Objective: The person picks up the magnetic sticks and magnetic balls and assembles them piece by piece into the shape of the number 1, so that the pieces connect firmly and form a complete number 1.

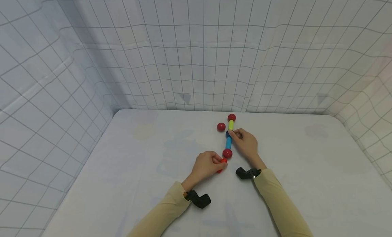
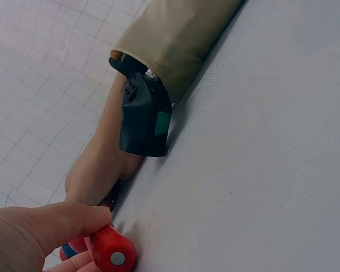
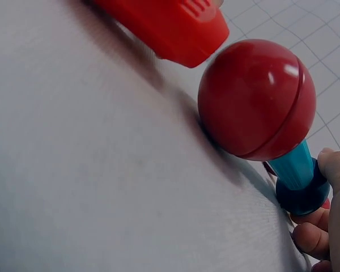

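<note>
A chain of magnetic rods and balls lies on the table. From its far end run a dark red ball point(image 1: 231, 117), a yellow-green rod point(image 1: 231, 125), a dark blue ball point(image 3: 304, 195), a light blue rod point(image 1: 228, 143) and a nearer dark red ball point(image 3: 255, 99). My right hand point(image 1: 246, 144) pinches the dark blue ball between thumb and fingers. With thumb and fingers, my left hand point(image 1: 207, 165) holds a red rod point(image 2: 114, 250), whose end shows a round metal disc. In the right wrist view, the red rod's tip is close beside the nearer red ball.
Another dark red ball point(image 1: 221, 127) lies left of the chain. The white table point(image 1: 137, 155) is bordered by grid-patterned curtains point(image 1: 190, 53) at the back and sides. A black wrist camera point(image 1: 200, 199) is strapped to the left wrist, another point(image 1: 246, 173) to the right.
</note>
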The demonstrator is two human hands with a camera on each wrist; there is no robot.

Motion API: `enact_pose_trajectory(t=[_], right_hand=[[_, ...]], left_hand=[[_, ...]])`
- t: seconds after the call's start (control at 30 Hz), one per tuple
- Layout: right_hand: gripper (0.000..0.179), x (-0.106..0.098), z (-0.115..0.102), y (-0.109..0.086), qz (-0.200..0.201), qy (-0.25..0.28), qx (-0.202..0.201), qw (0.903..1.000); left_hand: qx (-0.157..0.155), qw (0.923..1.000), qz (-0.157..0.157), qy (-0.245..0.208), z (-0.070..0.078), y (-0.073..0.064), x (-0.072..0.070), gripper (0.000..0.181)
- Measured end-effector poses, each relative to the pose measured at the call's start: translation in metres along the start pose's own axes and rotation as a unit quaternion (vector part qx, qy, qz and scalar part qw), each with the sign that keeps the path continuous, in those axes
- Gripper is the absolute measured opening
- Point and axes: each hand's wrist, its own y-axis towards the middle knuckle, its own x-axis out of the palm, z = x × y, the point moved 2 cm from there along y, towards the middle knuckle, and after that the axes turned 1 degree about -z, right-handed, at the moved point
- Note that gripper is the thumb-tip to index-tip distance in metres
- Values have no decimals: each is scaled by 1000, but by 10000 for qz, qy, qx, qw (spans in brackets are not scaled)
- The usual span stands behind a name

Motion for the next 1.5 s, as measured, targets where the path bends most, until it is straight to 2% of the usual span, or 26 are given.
enact_pose_trajectory(t=[0.57, 0.9, 1.5], right_hand=[[47, -1, -2, 0, 24, -14, -82, 10000], [47, -1, -1, 0, 41, -1, -64, 10000], [48, -1, -1, -1, 67, 62, -68, 9999]], left_hand=[[-44, 9996, 277, 30, 0, 1, 5, 18], [-76, 9993, 337, 155, 2, 0, 8, 19], [90, 9983, 519, 239, 2, 0, 9, 19]])
